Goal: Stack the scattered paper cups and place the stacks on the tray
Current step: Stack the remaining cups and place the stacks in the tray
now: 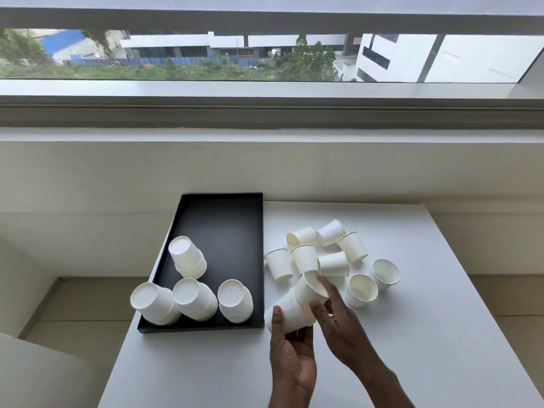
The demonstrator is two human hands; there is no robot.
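Starting on the left: the black tray (pixel 223 225) already has four finished stacks on it, all sitting mouth-down. One is further back (pixel 188 257) and three are lined up along the near edge (pixel 154 303) (pixel 194 298) (pixel 235 300). Flipped like that they've got the wide end as a base, so my guess is it's to stop them tipping.

Just right of the tray's near corner, the left hand (pixel 291 354) has its thumb and fingers wrapped round the base end of the stack in progress (pixel 284 315). It's held off the white table (pixel 412 334) and tilted, with the open end pointing at the pile, which makes feeding cups in easy.

The right hand (pixel 335 316) pinches the newest cup (pixel 312 290) at its rim, fingers over the mouth and thumb underneath. Looks to me like it's seating that one into the stack.

Just beyond the hands is the jumble of loose cups (pixel 323 254), some on their sides and some standing, touching each other. Furthest right, two cups stand mouth-up (pixel 362 290) (pixel 385 273).

So I'd say it's past halfway, with one stack being built and the loose ones to go.
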